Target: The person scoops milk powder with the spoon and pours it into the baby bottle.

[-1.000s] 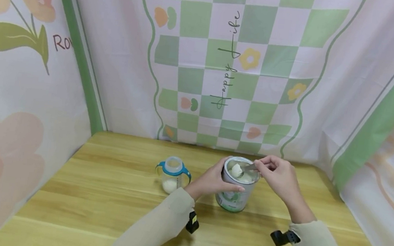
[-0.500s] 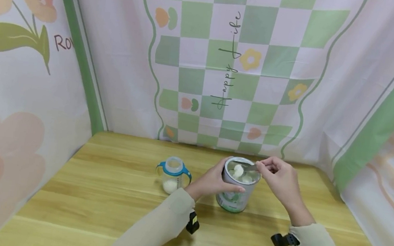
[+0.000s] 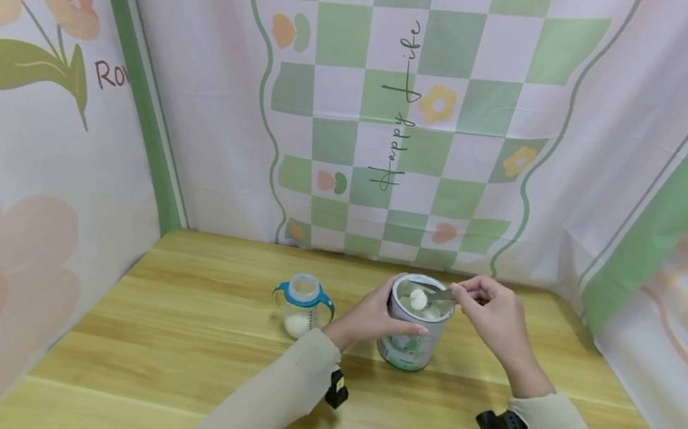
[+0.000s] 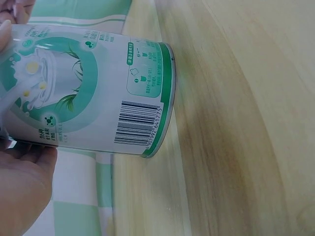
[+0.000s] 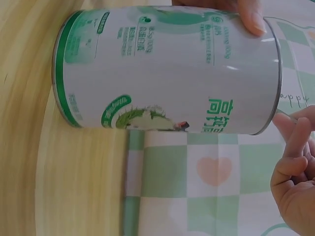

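Observation:
An open milk powder can [image 3: 408, 349] with white and green print stands on the table. My left hand [image 3: 371, 314] grips its side, thumb across the front. Above the can's mouth, my right hand [image 3: 493, 318] pinches the handle of a scoop [image 3: 440, 295] between thumb and fingers. White powder [image 3: 418, 299] fills the scoop's bowl, which sits just inside the rim. In the left wrist view, the can [image 4: 108, 93] shows its barcode side. The right wrist view has the can [image 5: 167, 73] with my right hand [image 5: 298, 172] beside its rim; the scoop's bowl is hidden there.
To the left of the can, a baby bottle [image 3: 301, 309] with a blue collar and two handles stands uncapped, white powder at its bottom. A wooden table [image 3: 174, 365] lies under everything. Printed cloth [image 3: 378, 140] hangs behind and at both sides.
The scoop has shifted slightly right with my right hand. Its white powder heap looks smaller and flatter than before. My left hand and the can have hardly moved.

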`<state>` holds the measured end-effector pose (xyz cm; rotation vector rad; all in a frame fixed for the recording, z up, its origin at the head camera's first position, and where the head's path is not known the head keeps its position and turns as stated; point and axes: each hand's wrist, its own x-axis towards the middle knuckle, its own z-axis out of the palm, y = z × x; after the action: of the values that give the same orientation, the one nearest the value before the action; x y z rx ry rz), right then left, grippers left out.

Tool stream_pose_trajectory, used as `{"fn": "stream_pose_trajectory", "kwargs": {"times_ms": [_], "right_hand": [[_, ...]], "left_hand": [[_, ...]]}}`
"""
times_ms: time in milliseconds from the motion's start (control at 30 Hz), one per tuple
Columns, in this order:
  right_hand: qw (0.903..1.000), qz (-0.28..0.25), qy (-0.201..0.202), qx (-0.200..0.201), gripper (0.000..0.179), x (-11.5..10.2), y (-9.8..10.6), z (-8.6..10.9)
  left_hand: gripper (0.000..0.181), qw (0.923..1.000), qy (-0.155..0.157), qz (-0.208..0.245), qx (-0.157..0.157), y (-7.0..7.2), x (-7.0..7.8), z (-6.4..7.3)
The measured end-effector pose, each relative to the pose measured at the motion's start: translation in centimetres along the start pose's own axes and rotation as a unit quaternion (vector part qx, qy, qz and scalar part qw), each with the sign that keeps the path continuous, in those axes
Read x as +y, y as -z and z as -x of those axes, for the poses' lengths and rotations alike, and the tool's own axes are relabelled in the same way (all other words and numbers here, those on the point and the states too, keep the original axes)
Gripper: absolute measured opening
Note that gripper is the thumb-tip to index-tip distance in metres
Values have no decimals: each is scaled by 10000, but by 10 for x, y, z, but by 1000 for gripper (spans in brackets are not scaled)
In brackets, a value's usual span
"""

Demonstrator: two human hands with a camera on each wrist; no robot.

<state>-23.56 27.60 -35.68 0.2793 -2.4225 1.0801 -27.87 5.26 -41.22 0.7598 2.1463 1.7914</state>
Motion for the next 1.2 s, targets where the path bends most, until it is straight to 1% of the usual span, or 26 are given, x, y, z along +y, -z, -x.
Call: {"fn": "stream_pose_trajectory", "kwargs": {"times_ms": [200,400,567,800,1200], "right_hand": [[10000,36,62,41,21,1,0,0],[9999,17,87,74,21,1,0,0],[9998,-143,-149,55,25,2,0,1],[9971,-614,-439,26,30,8,3,4],[9965,-457,-681,131,29,17,6,9]], "left_hand": [[87,10000,-26,23,-27,0,1,1],[86,10000,-46,-67,-9,0,2,1],[86,9999,-52,-97,2,-1,2,1],[88,9999,-49,-100,26,-1,2,1],[92,9997,143,-102,160,-1,1,2]]}}
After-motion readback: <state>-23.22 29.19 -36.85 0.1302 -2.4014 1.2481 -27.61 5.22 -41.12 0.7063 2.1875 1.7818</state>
